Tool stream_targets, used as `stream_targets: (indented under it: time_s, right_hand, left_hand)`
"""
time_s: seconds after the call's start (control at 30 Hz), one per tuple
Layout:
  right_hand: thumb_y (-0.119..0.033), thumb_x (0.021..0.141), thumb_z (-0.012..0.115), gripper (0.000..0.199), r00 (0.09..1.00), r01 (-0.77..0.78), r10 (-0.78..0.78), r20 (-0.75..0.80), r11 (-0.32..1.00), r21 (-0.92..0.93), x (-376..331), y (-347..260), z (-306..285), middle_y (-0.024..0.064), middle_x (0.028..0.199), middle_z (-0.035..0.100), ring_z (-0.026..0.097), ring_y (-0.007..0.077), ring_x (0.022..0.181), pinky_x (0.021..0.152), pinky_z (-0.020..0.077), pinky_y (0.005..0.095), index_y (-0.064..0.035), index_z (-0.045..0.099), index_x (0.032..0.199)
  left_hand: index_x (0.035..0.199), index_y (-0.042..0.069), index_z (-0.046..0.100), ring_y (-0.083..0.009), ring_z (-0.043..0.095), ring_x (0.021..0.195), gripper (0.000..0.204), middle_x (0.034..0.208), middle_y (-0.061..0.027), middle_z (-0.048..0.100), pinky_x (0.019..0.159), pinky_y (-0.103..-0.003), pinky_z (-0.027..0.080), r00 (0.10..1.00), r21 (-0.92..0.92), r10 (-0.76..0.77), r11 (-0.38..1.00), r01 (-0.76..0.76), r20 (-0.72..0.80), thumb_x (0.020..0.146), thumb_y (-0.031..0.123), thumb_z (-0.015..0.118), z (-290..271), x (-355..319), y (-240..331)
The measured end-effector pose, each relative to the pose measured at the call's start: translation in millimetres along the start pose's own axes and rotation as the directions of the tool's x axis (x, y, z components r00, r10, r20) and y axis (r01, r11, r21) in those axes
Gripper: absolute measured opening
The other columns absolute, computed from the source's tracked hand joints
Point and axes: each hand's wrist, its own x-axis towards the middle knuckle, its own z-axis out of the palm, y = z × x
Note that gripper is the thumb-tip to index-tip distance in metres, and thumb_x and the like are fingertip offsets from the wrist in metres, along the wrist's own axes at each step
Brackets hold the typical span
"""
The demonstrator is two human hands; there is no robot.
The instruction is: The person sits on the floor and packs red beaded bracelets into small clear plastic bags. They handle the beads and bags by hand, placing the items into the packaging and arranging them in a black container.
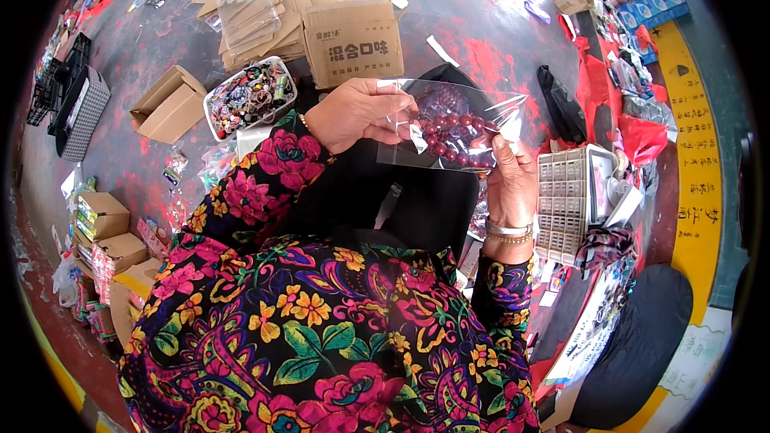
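Here, going from big to small: the grey and red painted floor [481, 24] carries a brown cardboard box [353, 40], flattened brown cartons [257, 12], a white plastic tray of mixed coloured trinkets [249, 96] and a white compartment box [565, 200]. In the middle, above the lap, the person holds a clear rectangular plastic bag [457, 124] with a dark red bead bracelet [453, 140] inside it.

I judge that the step in hand is bagging: the bracelet seems already inside, and the next move calls for a firm hold on the open edge so the beads do not slip out.

The left hand [361, 112] grips the bag's left edge, its fingers [397, 104] curled and pinching the film. The right hand [509, 180] holds the lower right corner from below, fingers pressed together on it. The bracelet lies between the two hands, apart from the fingers, only the film touching them.
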Motion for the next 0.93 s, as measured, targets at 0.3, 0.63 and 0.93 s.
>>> stream_targets:
  time_s: [0.3,0.63,0.93]
  right_hand:
    - [-0.019,0.088,0.058,0.015,1.000,-0.008,0.009,-0.007,0.992,0.126,2.4,19.8,-4.0,0.0062,0.087,0.065,0.061,0.0133,0.075,0.060,0.0459,0.0232,-0.0054,0.061,0.093]
    - [-0.023,0.089,0.056,0.023,0.989,-0.147,0.145,0.030,0.929,0.339,-3.1,44.4,-9.7,0.0086,0.089,0.064,0.063,0.0172,0.081,0.058,0.0498,0.0229,-0.0034,0.057,0.102]
    - [-0.026,0.090,0.055,0.030,0.943,-0.304,0.264,0.204,0.931,0.202,-9.3,59.5,-25.7,0.0110,0.098,0.064,0.061,0.0157,0.090,0.070,0.0522,0.0241,-0.0036,0.055,0.109]
  left_hand:
    - [0.095,0.001,0.059,-0.0183,0.066,0.078,0.020,0.085,-0.0074,0.063,0.064,-0.022,0.053,1.000,0.107,-0.008,0.994,0.011,-0.022,0.084,0.017,0.062,5.9,-0.9,6.4]
    - [0.088,0.005,0.057,-0.0132,0.064,0.081,0.006,0.087,-0.0041,0.063,0.064,-0.023,0.052,0.999,0.268,-0.009,0.963,0.022,-0.049,0.083,0.008,0.060,2.8,0.9,-2.2]
    - [0.094,0.005,0.056,-0.0147,0.062,0.090,0.015,0.092,-0.0061,0.062,0.067,-0.025,0.054,0.998,0.362,-0.042,0.931,0.055,-0.042,0.080,0.008,0.060,7.8,2.4,10.2]
